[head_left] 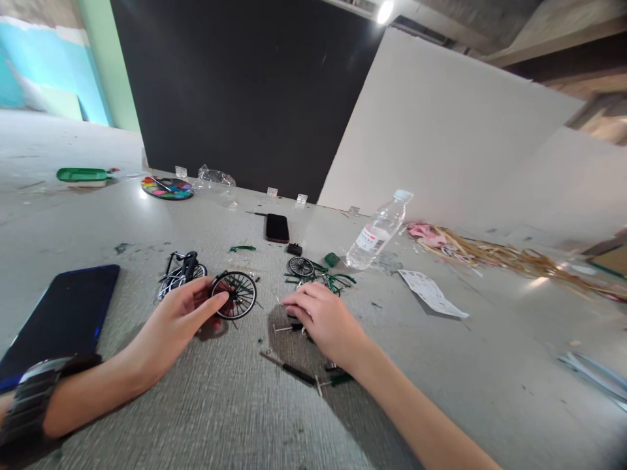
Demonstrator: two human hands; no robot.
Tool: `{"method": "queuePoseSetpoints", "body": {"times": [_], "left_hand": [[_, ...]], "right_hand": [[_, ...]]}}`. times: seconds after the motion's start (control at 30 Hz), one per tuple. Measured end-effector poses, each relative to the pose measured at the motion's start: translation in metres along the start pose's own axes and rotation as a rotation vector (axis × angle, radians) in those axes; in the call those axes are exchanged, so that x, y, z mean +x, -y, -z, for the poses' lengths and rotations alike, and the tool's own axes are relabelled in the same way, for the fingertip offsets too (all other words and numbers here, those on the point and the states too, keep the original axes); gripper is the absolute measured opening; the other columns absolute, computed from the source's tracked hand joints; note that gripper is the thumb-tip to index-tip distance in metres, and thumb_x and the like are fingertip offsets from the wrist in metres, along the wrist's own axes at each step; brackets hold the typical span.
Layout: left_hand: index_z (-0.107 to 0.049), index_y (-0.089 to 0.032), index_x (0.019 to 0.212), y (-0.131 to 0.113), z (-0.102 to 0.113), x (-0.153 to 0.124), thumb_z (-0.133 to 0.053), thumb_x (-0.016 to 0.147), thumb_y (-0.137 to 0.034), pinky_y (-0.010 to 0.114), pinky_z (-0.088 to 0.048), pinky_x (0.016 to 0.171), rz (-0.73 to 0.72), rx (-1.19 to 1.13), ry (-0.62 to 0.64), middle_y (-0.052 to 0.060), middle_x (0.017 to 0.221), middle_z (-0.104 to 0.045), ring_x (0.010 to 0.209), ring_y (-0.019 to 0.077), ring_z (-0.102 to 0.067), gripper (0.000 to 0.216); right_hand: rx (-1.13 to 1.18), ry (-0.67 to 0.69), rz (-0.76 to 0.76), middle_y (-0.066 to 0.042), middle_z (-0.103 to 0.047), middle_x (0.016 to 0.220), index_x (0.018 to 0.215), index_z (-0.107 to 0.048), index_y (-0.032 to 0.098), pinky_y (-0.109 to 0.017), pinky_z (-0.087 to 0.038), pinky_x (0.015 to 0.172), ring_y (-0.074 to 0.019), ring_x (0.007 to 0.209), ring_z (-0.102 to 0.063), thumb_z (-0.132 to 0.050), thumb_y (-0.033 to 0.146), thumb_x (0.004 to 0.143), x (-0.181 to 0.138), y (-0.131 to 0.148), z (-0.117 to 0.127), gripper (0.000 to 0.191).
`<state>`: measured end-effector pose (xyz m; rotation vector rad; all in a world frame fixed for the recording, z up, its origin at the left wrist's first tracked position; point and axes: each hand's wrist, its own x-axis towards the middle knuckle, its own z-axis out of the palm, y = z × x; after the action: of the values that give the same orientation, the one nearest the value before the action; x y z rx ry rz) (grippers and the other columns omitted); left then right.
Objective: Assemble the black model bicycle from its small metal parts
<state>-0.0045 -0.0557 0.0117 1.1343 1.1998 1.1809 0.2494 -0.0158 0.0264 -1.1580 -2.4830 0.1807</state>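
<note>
My left hand (pixel 183 316) pinches a small black spoked wheel (pixel 243 297) between thumb and fingers, holding it above the grey surface. Just beyond that hand stands a toy-sized bicycle assembly (pixel 182 273) in black and silver. My right hand (pixel 328 320) is low over small loose parts, its fingers curled together; what they grip, if anything, is hidden. Green model bicycle parts (pixel 337 282) and a second spoked wheel (pixel 300 266) lie beyond its fingers. Nearer to me lies a thin black-handled tool (pixel 296 373), with other small pieces partly under my right wrist.
A clear plastic bottle (pixel 377 234) stands tilted in view at right, near a printed paper sheet (pixel 431 294). A phone (pixel 277 228) lies ahead, and a dark tablet-like slab (pixel 61 313) at left. A paint palette (pixel 166 188) and green tray (pixel 82 174) are farther back.
</note>
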Motion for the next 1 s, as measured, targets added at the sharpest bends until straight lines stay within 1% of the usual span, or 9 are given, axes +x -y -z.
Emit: {"method": "queuePoseSetpoints", "body": {"times": [0.1, 0.2, 0.4, 0.57, 0.67, 0.83, 0.9, 1.0], "left_hand": [[-0.066, -0.017, 0.091, -0.001, -0.001, 0.000, -0.073, 0.078, -0.049, 0.024, -0.049, 0.057, -0.007, 0.014, -0.004, 0.004, 0.086, -0.065, 0.065, 0.0140, -0.057, 0.035], [-0.067, -0.017, 0.089, -0.002, -0.001, 0.000, -0.073, 0.078, -0.049, 0.025, -0.050, 0.058, -0.013, 0.030, -0.004, 0.004, 0.085, -0.066, 0.064, 0.0144, -0.058, 0.034], [-0.067, -0.017, 0.086, -0.005, -0.003, 0.000, -0.073, 0.076, -0.049, 0.026, -0.049, 0.056, -0.024, 0.061, -0.002, 0.003, 0.080, -0.066, 0.062, 0.0153, -0.059, 0.034], [-0.066, -0.018, 0.083, -0.005, -0.002, 0.000, -0.073, 0.076, -0.050, 0.027, -0.050, 0.056, -0.043, 0.068, -0.008, 0.004, 0.078, -0.065, 0.061, 0.0165, -0.060, 0.033], [-0.067, -0.018, 0.082, -0.006, -0.003, -0.001, -0.073, 0.075, -0.050, 0.027, -0.052, 0.057, -0.042, 0.060, -0.007, 0.003, 0.078, -0.065, 0.064, 0.0166, -0.060, 0.033], [-0.065, -0.019, 0.082, -0.007, -0.004, -0.001, -0.073, 0.074, -0.050, 0.026, -0.052, 0.058, -0.040, 0.071, -0.003, 0.003, 0.080, -0.066, 0.065, 0.0161, -0.060, 0.033], [-0.064, -0.019, 0.082, -0.006, -0.004, -0.001, -0.073, 0.076, -0.051, 0.026, -0.051, 0.057, -0.040, 0.083, -0.005, 0.002, 0.080, -0.066, 0.063, 0.0159, -0.060, 0.033], [-0.066, -0.019, 0.088, -0.005, -0.002, -0.001, -0.071, 0.077, -0.051, 0.027, -0.049, 0.057, -0.041, 0.102, -0.003, 0.003, 0.082, -0.067, 0.062, 0.0160, -0.061, 0.034]], "right_hand": [[-0.091, 0.039, 0.034, -0.003, -0.068, 0.092, 0.102, -0.073, 0.023, -0.028, -0.046, 0.077, -0.0174, 0.092, -0.059, -0.057, 0.018, 0.097, 0.004, -0.001, -0.002, 0.018], [-0.179, 0.066, 0.065, -0.003, -0.067, 0.089, 0.099, -0.074, 0.023, -0.028, -0.043, 0.072, -0.0165, 0.086, -0.059, -0.056, 0.020, 0.098, 0.006, 0.000, -0.002, 0.018], [-0.375, 0.052, 0.096, -0.001, -0.068, 0.089, 0.093, -0.073, 0.022, -0.031, -0.039, 0.076, -0.0168, 0.082, -0.059, -0.057, 0.018, 0.097, 0.007, 0.005, -0.006, 0.017], [-0.504, -0.001, 0.150, -0.001, -0.069, 0.089, 0.089, -0.071, 0.021, -0.032, -0.037, 0.078, -0.0171, 0.084, -0.059, -0.056, 0.014, 0.095, 0.008, 0.008, -0.013, 0.018], [-0.515, -0.006, 0.133, -0.001, -0.069, 0.088, 0.089, -0.071, 0.022, -0.032, -0.037, 0.078, -0.0173, 0.083, -0.060, -0.056, 0.014, 0.095, 0.009, 0.011, -0.014, 0.018], [-0.447, 0.014, 0.105, 0.000, -0.070, 0.093, 0.101, -0.072, 0.023, -0.031, -0.037, 0.076, -0.0177, 0.087, -0.062, -0.057, 0.018, 0.097, 0.010, 0.013, -0.014, 0.017], [-0.450, 0.029, 0.102, 0.000, -0.071, 0.093, 0.102, -0.072, 0.023, -0.031, -0.037, 0.076, -0.0185, 0.090, -0.063, -0.058, 0.018, 0.096, 0.009, 0.015, -0.014, 0.016], [-0.488, 0.032, 0.102, -0.001, -0.071, 0.093, 0.100, -0.072, 0.022, -0.032, -0.038, 0.078, -0.0187, 0.089, -0.063, -0.057, 0.017, 0.097, 0.010, 0.017, -0.013, 0.016]]}}
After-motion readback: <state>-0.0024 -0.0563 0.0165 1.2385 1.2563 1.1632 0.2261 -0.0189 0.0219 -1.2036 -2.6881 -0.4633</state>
